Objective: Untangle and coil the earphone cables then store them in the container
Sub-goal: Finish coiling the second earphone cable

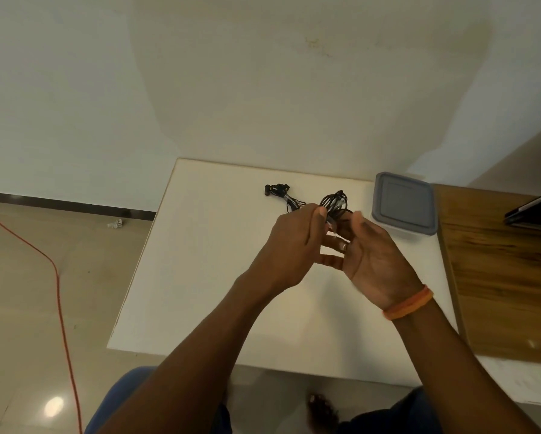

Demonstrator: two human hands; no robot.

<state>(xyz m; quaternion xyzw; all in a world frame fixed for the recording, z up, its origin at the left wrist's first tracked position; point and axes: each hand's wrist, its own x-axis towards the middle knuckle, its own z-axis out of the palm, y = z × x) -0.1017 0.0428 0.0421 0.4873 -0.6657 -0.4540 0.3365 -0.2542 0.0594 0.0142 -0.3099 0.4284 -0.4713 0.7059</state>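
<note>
A bundle of black earphone cable is raised above the white table, looped between my two hands. My left hand pinches the cable with thumb and fingertips at its left side. My right hand, with an orange band at the wrist, holds the loops from the right, its fingers partly hidden behind the left hand. Another tangle of earphones lies on the table just beyond my left hand. The container, closed with a grey lid, stands at the table's right edge, close to my right hand.
A wooden surface adjoins the table on the right, with a dark flat device at its far end. An orange cord runs over the floor on the left. A crumpled scrap lies near the wall.
</note>
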